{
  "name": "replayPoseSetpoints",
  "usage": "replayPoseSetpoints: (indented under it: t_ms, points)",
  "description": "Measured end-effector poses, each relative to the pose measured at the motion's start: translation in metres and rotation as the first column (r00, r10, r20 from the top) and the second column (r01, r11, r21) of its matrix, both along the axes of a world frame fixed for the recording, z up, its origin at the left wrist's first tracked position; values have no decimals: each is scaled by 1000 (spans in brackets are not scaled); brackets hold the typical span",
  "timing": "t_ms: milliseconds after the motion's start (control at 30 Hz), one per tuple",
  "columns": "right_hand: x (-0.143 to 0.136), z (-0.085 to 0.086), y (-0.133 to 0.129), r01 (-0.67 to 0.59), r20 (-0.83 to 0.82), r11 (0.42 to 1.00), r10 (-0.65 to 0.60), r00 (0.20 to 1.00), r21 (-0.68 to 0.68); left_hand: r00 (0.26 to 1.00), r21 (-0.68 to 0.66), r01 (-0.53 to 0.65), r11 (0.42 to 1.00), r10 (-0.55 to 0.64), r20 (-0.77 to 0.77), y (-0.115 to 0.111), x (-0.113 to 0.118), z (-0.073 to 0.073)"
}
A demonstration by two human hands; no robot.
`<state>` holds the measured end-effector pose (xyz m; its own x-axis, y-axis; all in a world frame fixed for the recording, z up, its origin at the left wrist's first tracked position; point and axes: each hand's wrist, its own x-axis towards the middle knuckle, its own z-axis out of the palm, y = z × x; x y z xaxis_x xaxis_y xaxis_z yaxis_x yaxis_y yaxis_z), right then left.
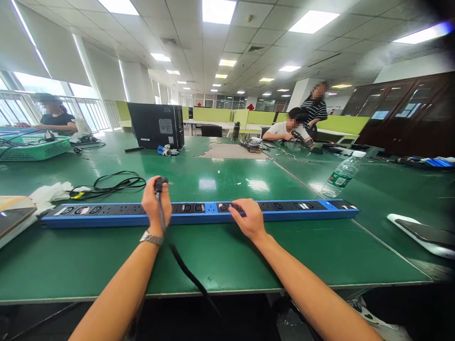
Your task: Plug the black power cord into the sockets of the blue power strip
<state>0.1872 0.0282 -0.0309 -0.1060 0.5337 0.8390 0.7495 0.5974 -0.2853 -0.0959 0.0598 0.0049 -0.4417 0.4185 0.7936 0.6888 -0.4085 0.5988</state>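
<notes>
My left hand (155,206), with a metal watch at the wrist, is closed around a black power plug (159,183). Its thick black cable (186,267) drops past the wrist and over the table's front edge. Just under the plug lies a long blue and black power strip (305,215), stretched from left to right with rows of sockets facing up; my left hand covers part of it. My right hand (250,218) is over the middle of the strip, thumb and index finger a little apart with nothing between them. Whether its fingertips touch the strip I cannot tell.
A water bottle (343,175) leans behind the strip's right end. A phone on a white case (423,232) lies at the right. Coiled black cable (117,183) and white crumpled plastic (53,194) lie left. Farther back stand a computer case (156,125), a green basket (44,150) and several people.
</notes>
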Motion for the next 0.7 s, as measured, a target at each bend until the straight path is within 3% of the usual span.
replayPoseSetpoints:
  t_ms: [100,133,233,333,467,700]
  points:
    - [2,0,1,18,-36,999,-20,999,-37,992,-154,-71,985,86,93,6,-39,2]
    - [2,-1,1,20,-46,999,-22,999,-48,996,-208,-45,977,60,67,6,-50,1]
    - [3,-1,3,19,-66,997,-24,998,-78,983,-316,129,940,-162,-81,3,-69,-4]
    - [4,0,3,24,-77,995,-31,997,-96,928,-418,241,876,-334,-164,-3,-68,-6]
    - [5,0,1,31,-94,992,-42,995,-121,859,-516,327,791,-477,-186,-9,-56,-6]
    - [5,-2,2,43,-112,988,-60,992,-149,799,-568,305,765,-530,-284,-9,-54,-10]
